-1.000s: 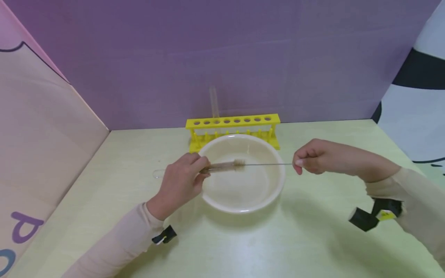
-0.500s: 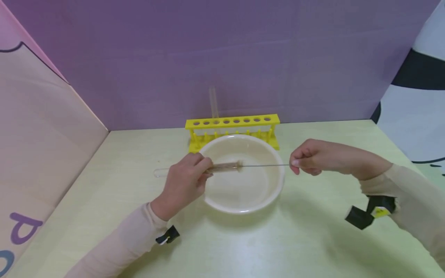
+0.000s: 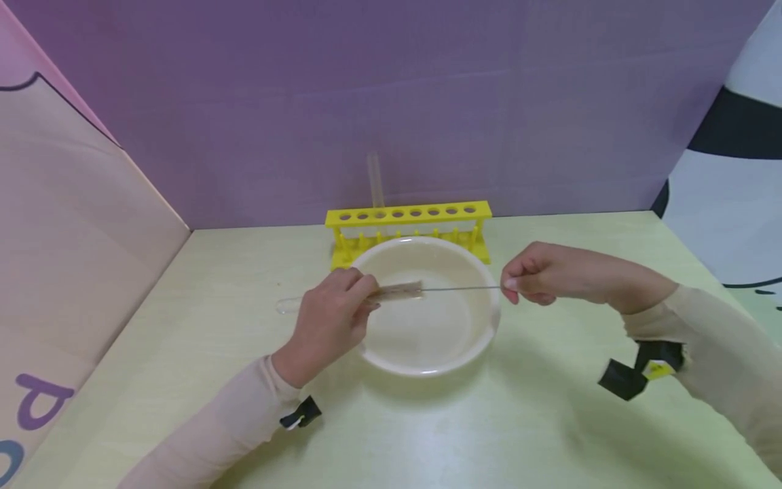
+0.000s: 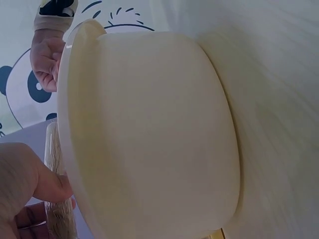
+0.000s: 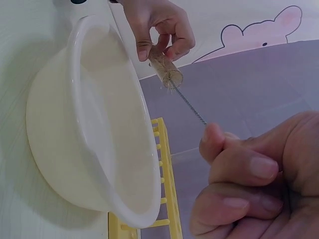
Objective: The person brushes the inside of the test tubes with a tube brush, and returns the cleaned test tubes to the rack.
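Note:
My left hand [image 3: 334, 316] grips a clear glass test tube [image 3: 288, 305] that lies sideways over a cream basin [image 3: 427, 339]. The tube's rounded end pokes out left of the hand and its mouth points right. Inside the tube sit the tan bristles [image 4: 55, 154] of a test tube brush. The brush's twisted wire handle [image 5: 189, 105] runs out of the mouth to my right hand [image 3: 537, 275], whose thumb and fingers pinch it. In the right wrist view the bristles fill the tube right up to its mouth.
A yellow test tube rack [image 3: 408, 216] stands behind the basin, with another clear test tube [image 3: 375, 180] upright in one of its holes. A purple wall panel [image 3: 415, 109] rises at the table's back edge. Printed panels flank both sides.
My right hand has moved left, sliding the brush deeper into the tube; bristles that stuck out at the mouth are now inside. My left hand has shifted slightly right.

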The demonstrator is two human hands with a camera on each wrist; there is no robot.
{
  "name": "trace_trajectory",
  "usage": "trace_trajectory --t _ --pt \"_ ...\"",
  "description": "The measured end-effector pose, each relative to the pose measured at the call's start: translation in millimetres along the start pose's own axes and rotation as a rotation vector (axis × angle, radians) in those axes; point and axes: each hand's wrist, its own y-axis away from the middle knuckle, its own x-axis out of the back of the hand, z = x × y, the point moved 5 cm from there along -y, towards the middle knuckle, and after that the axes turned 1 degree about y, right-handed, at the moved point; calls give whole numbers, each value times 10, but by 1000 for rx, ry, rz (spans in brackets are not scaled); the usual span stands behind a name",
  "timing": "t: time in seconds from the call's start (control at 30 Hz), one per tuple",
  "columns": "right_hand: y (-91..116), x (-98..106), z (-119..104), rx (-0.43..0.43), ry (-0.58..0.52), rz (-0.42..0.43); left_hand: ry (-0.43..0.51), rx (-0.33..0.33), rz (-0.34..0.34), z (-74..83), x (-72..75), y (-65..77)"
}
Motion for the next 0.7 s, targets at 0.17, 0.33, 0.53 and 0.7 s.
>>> trace_trajectory --t 0.17,0.33,0.53,0.7 --pt "-16 -8 -38 4 13 3 15 2 -8 14 -23 -17" --pt "-31 -17 -67 16 22 19 29 3 -18 34 -22 -42" --pt "-68 -27 -111 -13 39 28 28 -3 -16 64 -25 -62" --pt "-101 -45 -156 -19 53 33 33 -13 -3 84 -30 -77"
